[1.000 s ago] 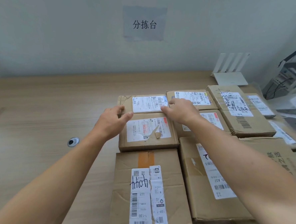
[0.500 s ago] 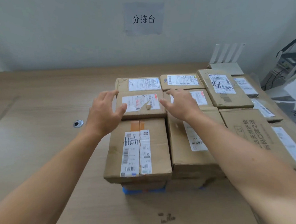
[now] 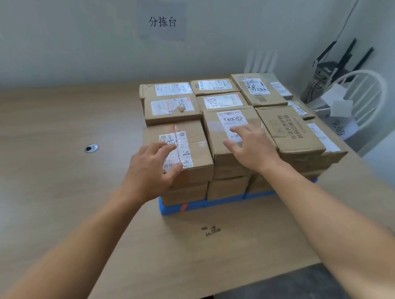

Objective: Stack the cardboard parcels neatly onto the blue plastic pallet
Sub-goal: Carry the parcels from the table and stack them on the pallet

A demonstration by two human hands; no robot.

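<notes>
Two tiers of labelled brown parcels (image 3: 292, 132) on blue pallet (image 3: 170, 209); left hand (image 3: 153, 169), right hand (image 3: 254, 148) spread above.

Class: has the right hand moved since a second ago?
Yes. The right hand moved nearer, from the back parcels to the front middle parcel.

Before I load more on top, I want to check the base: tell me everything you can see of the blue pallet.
The blue pallet shows only as a low band of bright blue plastic: its near edge, near-left corner and a sliver at the right. It lies flat on the wooden table, its top covered by stacked cardboard parcels. An orange tape strip hangs over its front. The left hand and right hand rest on top parcels, not on it.
</notes>
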